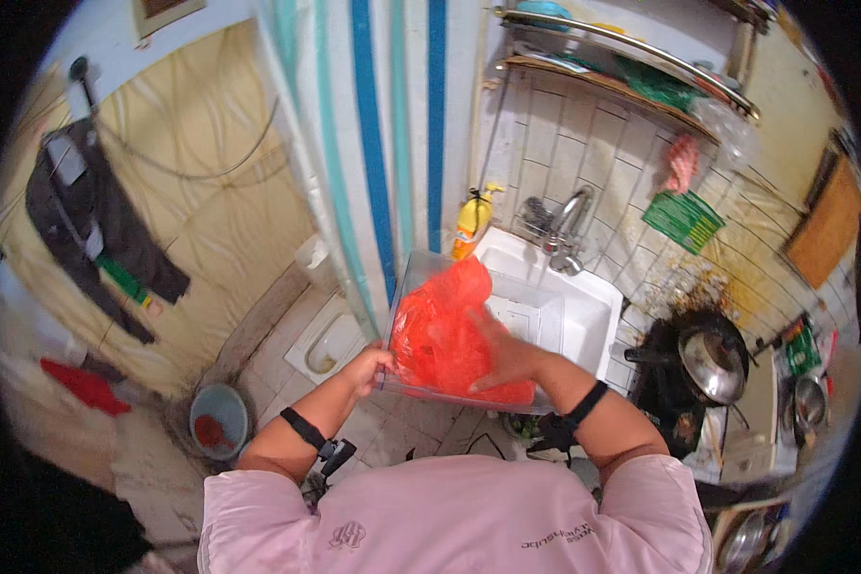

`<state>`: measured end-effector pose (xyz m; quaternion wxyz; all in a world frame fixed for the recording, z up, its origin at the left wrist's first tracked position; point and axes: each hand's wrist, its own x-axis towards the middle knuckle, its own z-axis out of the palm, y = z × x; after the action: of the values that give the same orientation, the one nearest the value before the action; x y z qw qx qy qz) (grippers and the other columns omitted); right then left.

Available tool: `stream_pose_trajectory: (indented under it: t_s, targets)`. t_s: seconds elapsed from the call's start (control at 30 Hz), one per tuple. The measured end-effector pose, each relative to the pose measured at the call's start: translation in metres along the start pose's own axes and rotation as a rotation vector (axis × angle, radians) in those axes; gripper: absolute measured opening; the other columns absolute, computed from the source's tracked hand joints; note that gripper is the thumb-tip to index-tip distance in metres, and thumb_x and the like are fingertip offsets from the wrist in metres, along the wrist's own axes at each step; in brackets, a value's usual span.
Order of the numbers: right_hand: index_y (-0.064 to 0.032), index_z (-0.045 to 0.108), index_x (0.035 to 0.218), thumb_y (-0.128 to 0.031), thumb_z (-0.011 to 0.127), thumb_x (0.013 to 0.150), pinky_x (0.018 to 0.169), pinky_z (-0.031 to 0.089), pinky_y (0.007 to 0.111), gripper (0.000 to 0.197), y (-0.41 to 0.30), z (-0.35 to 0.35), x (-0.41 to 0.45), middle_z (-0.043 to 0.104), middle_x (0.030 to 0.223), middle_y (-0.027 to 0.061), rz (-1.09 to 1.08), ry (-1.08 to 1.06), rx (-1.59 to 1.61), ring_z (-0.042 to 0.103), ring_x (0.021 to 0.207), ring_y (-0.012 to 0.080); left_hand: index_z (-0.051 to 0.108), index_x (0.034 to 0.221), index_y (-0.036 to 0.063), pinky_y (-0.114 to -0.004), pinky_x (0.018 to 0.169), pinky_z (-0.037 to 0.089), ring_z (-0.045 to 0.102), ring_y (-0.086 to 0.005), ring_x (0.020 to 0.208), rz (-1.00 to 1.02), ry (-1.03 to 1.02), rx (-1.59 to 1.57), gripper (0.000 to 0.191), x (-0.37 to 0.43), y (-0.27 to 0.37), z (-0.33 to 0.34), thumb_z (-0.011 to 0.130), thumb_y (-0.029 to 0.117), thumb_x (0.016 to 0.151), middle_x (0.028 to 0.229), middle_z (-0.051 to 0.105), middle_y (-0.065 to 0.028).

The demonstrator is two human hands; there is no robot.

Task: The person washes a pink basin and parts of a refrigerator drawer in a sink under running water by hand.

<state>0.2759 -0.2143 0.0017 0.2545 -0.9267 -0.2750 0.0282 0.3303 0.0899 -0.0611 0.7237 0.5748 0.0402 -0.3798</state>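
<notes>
A clear plastic bin (459,402) is in front of me, its right part overlapping the white sink (606,316). My left hand (371,367) is closed on the bin's near left corner. Inside the bin lies a crumpled red plastic bag (427,326), bunched toward the left side. My right hand (508,351) is over the bag's right part with thumb and fingers spread, blurred by motion. It appears to touch the bag, and its palm hides some of it. Whatever the bag may contain cannot be seen.
A faucet (572,208) and a yellow bottle with a pump (473,219) stand behind the sink. A lidded wok (714,359) is at right. A striped curtain (373,143) hangs left of the bin. A squat toilet (326,348) and a bucket (217,409) are on the floor.
</notes>
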Motion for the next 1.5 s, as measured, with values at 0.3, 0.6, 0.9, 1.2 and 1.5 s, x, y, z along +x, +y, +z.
stream_pose_trajectory:
  t_s: [0.3, 0.6, 0.9, 1.2, 1.5]
  targets:
    - [-0.0033, 0.062, 0.103, -0.024, 0.071, 0.071, 0.08, 0.047, 0.036, 0.039, 0.021, 0.015, 0.023, 0.065, 0.095, 0.0161, 0.285, -0.267, 0.075, 0.062, 0.086, 0.0285, 0.062, 0.084, 0.0075, -0.032, 0.067, 0.048, 0.059, -0.0181, 0.074, -0.118, 0.06, 0.03, 0.024, 0.071, 0.003, 0.005, 0.055, 0.012, 0.061, 0.079, 0.061, -0.0028]
    - [-0.0043, 0.058, 0.105, 0.003, 0.054, 0.083, 0.079, 0.044, 0.026, 0.024, 0.025, -0.112, -0.033, 0.06, 0.094, -0.0015, 0.196, 0.447, 0.991, 0.053, 0.088, 0.0084, 0.055, 0.072, 0.0107, -0.042, 0.065, 0.051, 0.058, -0.0248, 0.069, -0.292, 0.01, -0.066, 0.012, 0.138, 0.001, 0.019, 0.058, 0.016, 0.062, 0.073, 0.056, -0.0047]
    - [-0.0043, 0.055, 0.106, 0.0, 0.05, 0.084, 0.079, 0.044, 0.027, 0.023, 0.022, -0.196, -0.047, 0.057, 0.097, 0.0003, 0.018, 0.857, 1.158, 0.054, 0.088, 0.0118, 0.056, 0.075, 0.0103, -0.05, 0.075, 0.049, 0.061, -0.0315, 0.075, -0.401, -0.036, -0.045, 0.014, 0.168, 0.009, 0.057, 0.055, 0.022, 0.066, 0.084, 0.061, -0.0117]
    - [-0.0016, 0.053, 0.11, 0.001, 0.049, 0.085, 0.082, 0.046, 0.031, 0.025, 0.003, -0.252, -0.099, 0.06, 0.102, 0.0048, -0.215, 1.137, 1.098, 0.058, 0.093, 0.0154, 0.052, 0.079, 0.0078, -0.057, 0.081, 0.045, 0.059, -0.0411, 0.091, -0.499, 0.006, -0.024, 0.021, 0.215, 0.005, 0.077, 0.052, 0.028, 0.074, 0.096, 0.059, -0.0224]
    - [0.0006, 0.049, 0.116, -0.001, 0.052, 0.083, 0.087, 0.047, 0.036, 0.033, -0.029, -0.242, -0.187, 0.058, 0.109, 0.0095, 0.043, 1.435, 0.705, 0.058, 0.099, 0.022, 0.049, 0.086, 0.0062, -0.061, 0.083, 0.04, 0.055, -0.0452, 0.089, -0.521, -0.088, 0.079, 0.025, 0.274, 0.011, 0.077, 0.055, 0.024, 0.071, 0.098, 0.054, -0.0253]
